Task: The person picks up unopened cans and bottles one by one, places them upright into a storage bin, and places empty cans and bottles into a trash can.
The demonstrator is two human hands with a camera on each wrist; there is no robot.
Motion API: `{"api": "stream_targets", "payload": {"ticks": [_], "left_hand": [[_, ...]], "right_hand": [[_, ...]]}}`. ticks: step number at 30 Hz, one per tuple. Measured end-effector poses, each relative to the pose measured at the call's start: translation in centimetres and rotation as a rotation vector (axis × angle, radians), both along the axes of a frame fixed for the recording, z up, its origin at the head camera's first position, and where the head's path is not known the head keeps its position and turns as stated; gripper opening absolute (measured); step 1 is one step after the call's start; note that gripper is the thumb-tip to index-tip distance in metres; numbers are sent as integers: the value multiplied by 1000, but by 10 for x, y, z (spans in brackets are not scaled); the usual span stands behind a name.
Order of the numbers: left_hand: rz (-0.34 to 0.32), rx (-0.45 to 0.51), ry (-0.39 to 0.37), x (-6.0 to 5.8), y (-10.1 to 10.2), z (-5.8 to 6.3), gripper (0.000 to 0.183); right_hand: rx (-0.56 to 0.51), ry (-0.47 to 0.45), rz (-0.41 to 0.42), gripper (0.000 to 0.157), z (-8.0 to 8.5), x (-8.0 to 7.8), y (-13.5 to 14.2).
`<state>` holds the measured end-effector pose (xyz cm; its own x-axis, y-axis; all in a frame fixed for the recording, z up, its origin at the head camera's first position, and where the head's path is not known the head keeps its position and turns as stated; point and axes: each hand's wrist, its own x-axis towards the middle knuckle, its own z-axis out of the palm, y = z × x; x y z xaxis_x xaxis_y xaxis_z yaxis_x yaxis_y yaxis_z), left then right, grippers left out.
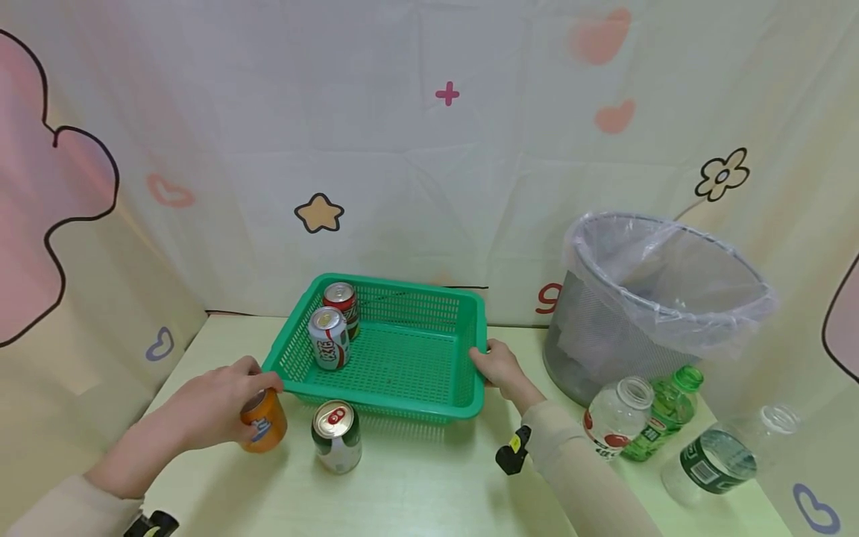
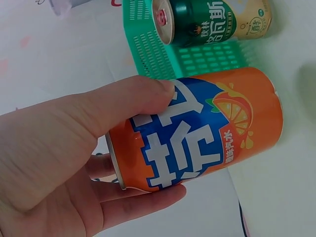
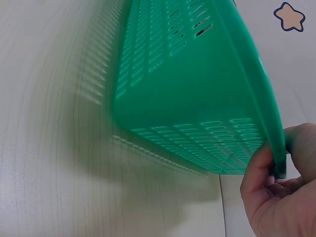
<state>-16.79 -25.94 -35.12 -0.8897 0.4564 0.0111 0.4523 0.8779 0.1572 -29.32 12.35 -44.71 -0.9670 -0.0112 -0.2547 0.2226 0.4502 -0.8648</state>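
My left hand (image 1: pixel 213 403) grips an orange soda can (image 2: pixel 217 128) near its top, thumb on one side and fingers on the other, just left of the green basket (image 1: pixel 419 409). The right hand (image 1: pixel 502 369) holds the basket's right rim, thumb and fingers pinching it, as the right wrist view shows. Inside the basket, at its left end, a white-and-red can (image 1: pixel 329 343) stands in front of a dark red can (image 1: pixel 344 302). A green-and-cream can (image 1: pixel 337 440) stands upright on the table before the basket, to the right of the orange can.
At the right stands a grey mesh bin (image 1: pixel 577 335) lined with a clear plastic bag (image 1: pixel 711 328). In front of it are a clear bottle with red print (image 1: pixel 614 418), a green bottle (image 1: pixel 664 410) and a clear bottle with a green label (image 1: pixel 721 459). A printed curtain (image 1: pixel 403 149) hangs behind the table.
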Motion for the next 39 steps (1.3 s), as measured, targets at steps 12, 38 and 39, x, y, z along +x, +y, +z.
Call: {"api": "stream_targets", "payload": {"ticks": [12, 38, 39], "left_hand": [[-20, -20, 28, -12, -5, 26, 40], [-21, -19, -13, -45, 12, 60, 40], [-20, -20, -17, -46, 13, 60, 40]], "right_hand": [[15, 0, -6, 36, -2, 0, 1], [-7, 2, -18, 34, 1, 1, 0], [-8, 2, -17, 34, 0, 1, 0]]}}
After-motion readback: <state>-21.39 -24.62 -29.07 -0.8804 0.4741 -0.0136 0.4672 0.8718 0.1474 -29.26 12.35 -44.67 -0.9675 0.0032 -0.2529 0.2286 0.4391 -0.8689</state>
